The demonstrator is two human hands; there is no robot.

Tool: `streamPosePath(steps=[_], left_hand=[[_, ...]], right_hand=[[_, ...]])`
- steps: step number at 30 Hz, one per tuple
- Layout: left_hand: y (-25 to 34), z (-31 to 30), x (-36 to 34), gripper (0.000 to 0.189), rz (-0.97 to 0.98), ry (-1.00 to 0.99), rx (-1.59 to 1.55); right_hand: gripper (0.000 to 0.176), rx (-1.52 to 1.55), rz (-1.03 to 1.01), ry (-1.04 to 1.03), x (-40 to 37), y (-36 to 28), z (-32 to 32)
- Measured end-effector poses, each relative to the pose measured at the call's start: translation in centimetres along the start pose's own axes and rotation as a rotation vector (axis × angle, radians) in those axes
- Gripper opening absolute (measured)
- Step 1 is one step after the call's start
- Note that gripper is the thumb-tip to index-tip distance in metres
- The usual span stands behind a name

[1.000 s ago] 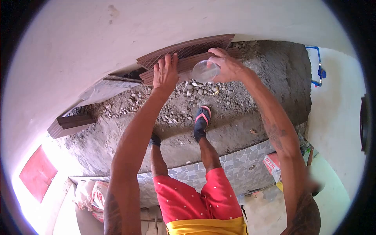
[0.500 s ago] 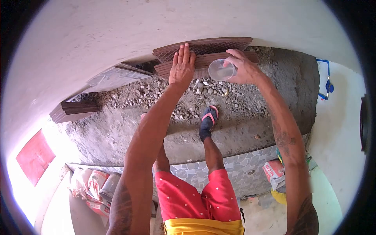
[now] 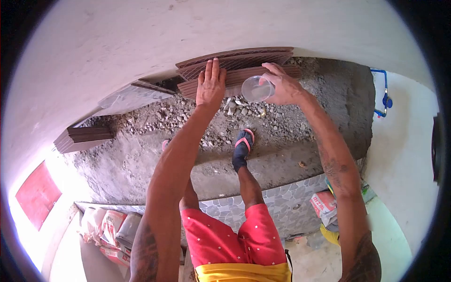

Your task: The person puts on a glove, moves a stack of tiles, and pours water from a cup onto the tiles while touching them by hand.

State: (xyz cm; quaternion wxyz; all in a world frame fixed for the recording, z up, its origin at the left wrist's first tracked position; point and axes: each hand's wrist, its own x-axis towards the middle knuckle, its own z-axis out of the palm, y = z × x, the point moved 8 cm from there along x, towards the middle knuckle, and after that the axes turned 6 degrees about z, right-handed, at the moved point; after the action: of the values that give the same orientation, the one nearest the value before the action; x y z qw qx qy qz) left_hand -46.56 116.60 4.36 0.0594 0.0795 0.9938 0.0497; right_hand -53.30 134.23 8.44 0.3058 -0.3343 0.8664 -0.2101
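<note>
A stack of brown tiles (image 3: pixel 235 75) leans on the pale wall, its edges facing me and a grid-patterned face showing between the front and rear tiles. Against the left part of the stack lies my left hand (image 3: pixel 211 89), its fingers stretched out and holding nothing. My right hand (image 3: pixel 282 87) grips a clear plastic cup (image 3: pixel 257 89) by its side, just in front of the stack's right part. Little can be made out inside the cup.
Gravel (image 3: pixel 235 117) covers the ground around my feet. More brown tiles (image 3: pixel 87 137) and a grey patterned tile (image 3: pixel 131 99) lean at the left. A blue pipe (image 3: pixel 386 89) runs on the right wall. Sacks (image 3: pixel 110 225) and a red-white bag (image 3: pixel 324 202) lie below the stone-patterned ledge (image 3: pixel 282 197).
The whole view has shifted slightly, with the scene a little further left and mostly lower. Both hands keep nearly the same places at the stack, and the cup remains in my right hand.
</note>
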Motion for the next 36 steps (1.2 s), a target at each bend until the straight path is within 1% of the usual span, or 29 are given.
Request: streamPosePath(steps=[4, 10, 14, 16, 19, 22, 25, 26, 28, 32, 36], left_hand=[[0.4, -1.0, -0.4, 0.045, -0.008, 0.077, 0.071], [0.6, -1.3, -0.5, 0.046, -0.030, 0.042, 0.051], [1.0, -1.5, -1.2, 0.044, -0.029, 0.064, 0.043], [1.1, -1.5, -1.5, 0.042, -0.023, 0.086, 0.033], [1.3, -1.3, -2.1, 0.043, -0.016, 0.123, 0.015], [1.7, -1.6, -2.3, 0.045, -0.018, 0.076, 0.047], [1.7, -1.7, -2.2, 0.046, -0.017, 0.078, 0.060], [1.7, -1.6, -2.3, 0.046, -0.017, 0.081, 0.061], [1.6, -1.5, -2.3, 0.047, -0.025, 0.070, 0.024], [1.7, -1.5, -2.3, 0.048, -0.033, 0.068, -0.004], [1.7, -1.4, -2.3, 0.047, -0.031, 0.062, 0.015]], right_hand=[[0.050, -0.005, -0.035, 0.035, -0.5, 0.0, 0.3], [0.051, -0.008, 0.034, -0.003, -0.5, -0.1, 0.3], [0.051, -0.020, 0.034, -0.020, -1.3, -0.5, 0.5], [0.051, -0.024, 0.028, -0.009, -1.8, -0.4, 0.8], [0.051, 0.087, 0.018, 0.104, -3.4, -0.6, -0.3], [0.051, 0.304, 0.351, 0.069, -5.4, 0.6, -1.7], [0.051, 0.206, 0.499, 0.232, -7.8, 1.7, -5.1], [0.048, 0.200, 0.569, 0.237, -8.5, 3.1, -5.7], [0.047, 0.061, 0.626, 0.296, -9.5, 5.9, -7.7], [0.048, -0.141, 0.753, 0.345, -9.5, 8.0, -11.3], [0.054, -0.228, 0.813, 0.266, -7.6, 9.2, -12.2]])
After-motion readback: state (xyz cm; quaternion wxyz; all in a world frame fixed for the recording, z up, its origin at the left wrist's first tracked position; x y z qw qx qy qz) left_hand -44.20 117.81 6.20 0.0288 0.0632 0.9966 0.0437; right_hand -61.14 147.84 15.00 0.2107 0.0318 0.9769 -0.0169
